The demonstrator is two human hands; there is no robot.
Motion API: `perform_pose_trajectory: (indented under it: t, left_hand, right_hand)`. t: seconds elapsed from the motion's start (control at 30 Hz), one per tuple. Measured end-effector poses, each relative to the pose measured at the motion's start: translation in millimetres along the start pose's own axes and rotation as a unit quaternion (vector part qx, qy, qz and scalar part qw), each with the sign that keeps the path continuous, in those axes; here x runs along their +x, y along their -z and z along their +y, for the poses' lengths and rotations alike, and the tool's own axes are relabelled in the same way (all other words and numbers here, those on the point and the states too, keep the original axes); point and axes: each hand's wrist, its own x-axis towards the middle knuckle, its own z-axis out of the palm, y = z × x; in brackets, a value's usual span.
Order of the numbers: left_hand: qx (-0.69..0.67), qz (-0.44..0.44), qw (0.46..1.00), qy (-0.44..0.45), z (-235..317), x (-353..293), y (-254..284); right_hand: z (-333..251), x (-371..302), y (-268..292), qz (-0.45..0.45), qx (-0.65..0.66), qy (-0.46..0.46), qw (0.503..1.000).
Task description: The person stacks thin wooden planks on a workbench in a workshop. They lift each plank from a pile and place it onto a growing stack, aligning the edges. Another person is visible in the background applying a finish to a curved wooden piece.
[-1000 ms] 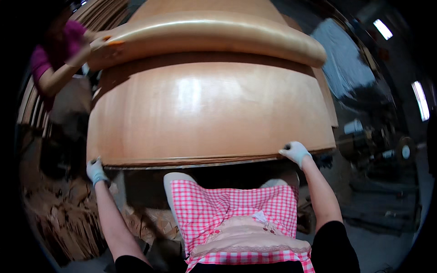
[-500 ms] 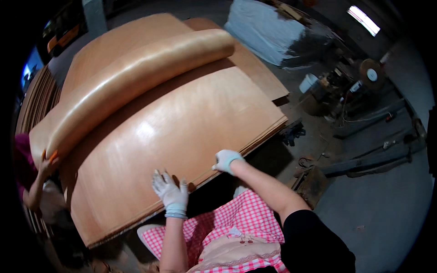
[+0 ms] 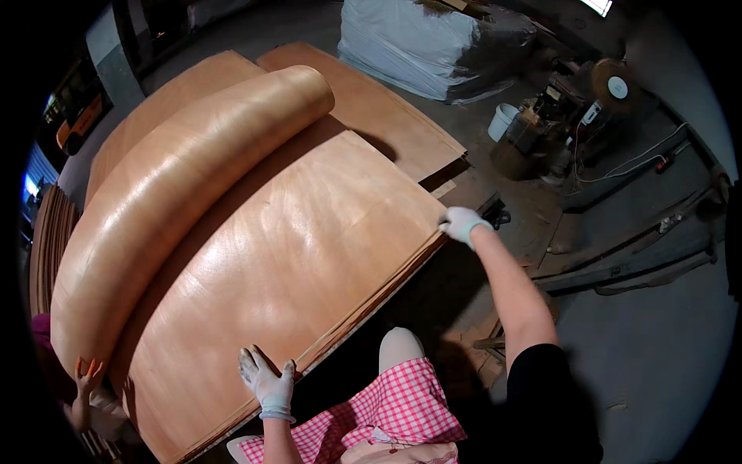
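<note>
A broad stack of thin wood veneer sheets [image 3: 301, 240] lies in front of me, its layered near edge running up to the right. My left hand [image 3: 267, 384], in a white glove with dirty fingertips, rests on the top sheet near that edge, fingers spread. At the stack's right corner my gloved right hand [image 3: 464, 224] has its fingers curled round the sheet's edge; the fingertips are partly hidden. Across the far side of the stack lies a big curled veneer sheet [image 3: 193, 174]. Another person's hand [image 3: 89, 379] with orange fingertips touches its left end.
More veneer sheets [image 3: 371, 108] lie behind the stack. A plastic-wrapped pile [image 3: 410, 46] stands at the back. To the right are a white bucket [image 3: 503, 122], a machine with a round disc [image 3: 616, 87], and metal rails [image 3: 618, 271] on the floor. Upright sheets [image 3: 50, 247] stand far left.
My right hand has moved right along the edge to the corner. My left hand stays on the sheet, nearer the lower left in view. The view has shifted, and the curled sheet appears thicker.
</note>
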Motion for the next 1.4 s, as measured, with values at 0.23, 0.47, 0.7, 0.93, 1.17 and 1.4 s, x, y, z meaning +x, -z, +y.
perform_pose_trajectory:
  t: [0.23, 0.47, 0.7, 0.93, 1.17, 1.4]
  left_hand:
    - [0.008, -0.008, 1.0, 0.005, 4, -4, 1]
    - [-0.003, -0.014, 1.0, 0.017, 5, -10, 3]
    - [-0.296, 0.133, 0.927, -0.185, 21, -60, 28]
    - [-0.578, 0.137, 0.786, -0.174, 1, -127, 43]
    - [-0.746, 0.176, 0.641, 0.042, -70, -138, 46]
    - [-0.505, 0.494, 0.651, 0.278, -350, -105, 53]
  right_hand:
    - [32, 29, -24, 0.026, 0.07, -0.158, 0.985]
    - [-6, -17, -65, 0.317, 0.268, -0.112, 0.903]
    - [-223, -183, -112, 0.04, 0.46, 0.194, 0.866]
    - [-336, -283, -123, -0.081, 0.488, 0.327, 0.805]
    - [-395, -285, -134, -0.145, 0.472, 0.316, 0.81]
    - [-323, -185, -97, -0.046, 0.147, 0.295, 0.943]
